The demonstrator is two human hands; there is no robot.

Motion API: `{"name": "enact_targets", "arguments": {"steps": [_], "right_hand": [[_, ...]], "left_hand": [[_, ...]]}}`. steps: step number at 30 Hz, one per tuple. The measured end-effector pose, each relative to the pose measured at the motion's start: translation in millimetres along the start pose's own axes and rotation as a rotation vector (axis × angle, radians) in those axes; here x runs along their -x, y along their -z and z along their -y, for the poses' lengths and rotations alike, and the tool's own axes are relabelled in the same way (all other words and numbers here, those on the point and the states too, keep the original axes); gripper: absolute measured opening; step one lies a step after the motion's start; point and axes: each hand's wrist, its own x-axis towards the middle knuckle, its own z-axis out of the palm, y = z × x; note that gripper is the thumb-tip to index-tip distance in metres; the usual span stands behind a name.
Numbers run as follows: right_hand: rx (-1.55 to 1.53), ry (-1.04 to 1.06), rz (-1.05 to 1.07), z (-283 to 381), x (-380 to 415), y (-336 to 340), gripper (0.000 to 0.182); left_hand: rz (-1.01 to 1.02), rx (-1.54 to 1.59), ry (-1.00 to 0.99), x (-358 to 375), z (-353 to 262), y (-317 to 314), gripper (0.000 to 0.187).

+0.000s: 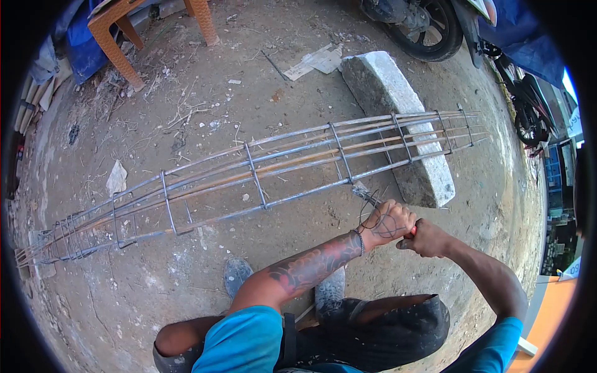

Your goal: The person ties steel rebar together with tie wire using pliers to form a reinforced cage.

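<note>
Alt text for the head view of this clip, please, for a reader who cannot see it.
A crouching person's left hand and right hand grip a red-handled tool at a wire tie on a long rebar cage lying across bare ground. The cage's far end rests on a stone block; a parked motorcycle stands beyond.

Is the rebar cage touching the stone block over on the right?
Touching. The head view shows the far end of the rebar cage lying across the top of the stone block, its bars resting on the stone.
</note>
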Motion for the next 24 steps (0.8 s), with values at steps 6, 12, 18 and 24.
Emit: {"name": "enact_targets", "arguments": {"steps": [6, 12, 18, 24], "right_hand": [[0.25, 0.068, -0.516, 4.8, 15.4, 2.6, 0.035], [-0.565, 0.061, 0.208, 10.3, 36.0, 33.6, 0.043], [-0.799, 0.084, 0.393, 3.4, 19.9, -8.5, 0.038], [0.383, 0.106, -0.894, 1.7, 22.7, -16.8, 0.043]], "left_hand": [[0.296, 0.223, 0.213, -33.8, 5.6, 19.5, 0.017], [-0.262, 0.018, -0.021, -2.6, 8.0, -5.3, 0.02], [-0.25, -0.005, -0.132, 10.7, 5.2, 14.0, 0.017], [-0.037, 0.121, 0.067, -22.9, 8.2, 26.3, 0.025]]}}
